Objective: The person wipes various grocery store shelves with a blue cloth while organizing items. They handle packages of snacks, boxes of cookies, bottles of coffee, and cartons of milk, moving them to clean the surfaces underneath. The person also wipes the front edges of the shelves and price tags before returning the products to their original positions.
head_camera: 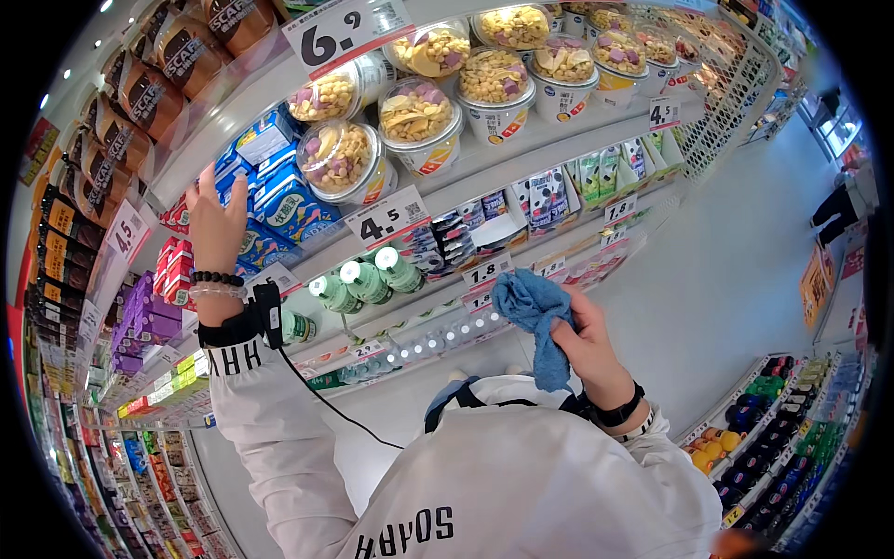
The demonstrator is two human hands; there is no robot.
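My left hand point(218, 227) reaches to the shelf on the left, at a stack of blue drink cartons point(290, 209). Its thumb and index finger are spread against the cartons; whether they press on one cannot be told. Right of the stack are clear-domed cups of cereal-topped yogurt point(419, 126), a few of them tipped on their sides. In my right hand point(590, 342) is a crumpled blue cloth point(534, 307), held in front of my body, away from the shelf.
Green-labelled bottles with white caps point(398, 271) stand on a shelf below. Brown Nescafé bottles point(164, 56) line the upper left. A perforated metal side panel point(733, 105) ends the shelving at right. Bottled drinks point(754, 447) fill a rack at lower right. A person point(841, 202) is far right.
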